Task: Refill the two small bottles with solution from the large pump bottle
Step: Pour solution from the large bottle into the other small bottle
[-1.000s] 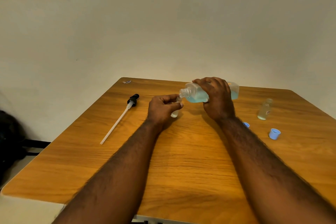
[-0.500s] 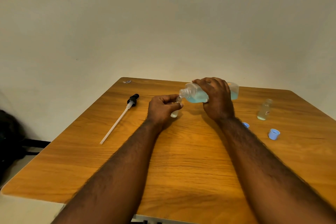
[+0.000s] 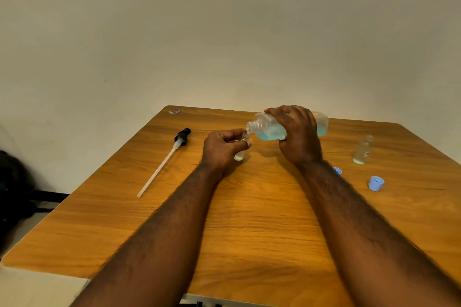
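Pose unchanged over the last second: right hand [image 3: 296, 137] grips the large clear bottle of blue solution [image 3: 265, 128], tipped to 9 o'clock, neck at the small clear bottle [image 3: 240, 156] gripped by the left hand [image 3: 220, 149]. No flow visible, so the fill is likely slow. Second small clear bottle [image 3: 363, 151] waits at 3 o'clock

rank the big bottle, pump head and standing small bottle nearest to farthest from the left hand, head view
1. big bottle: mouth right beside the left hand.
2. pump head: on the table, to its left.
3. standing small bottle: far right, past the right hand.
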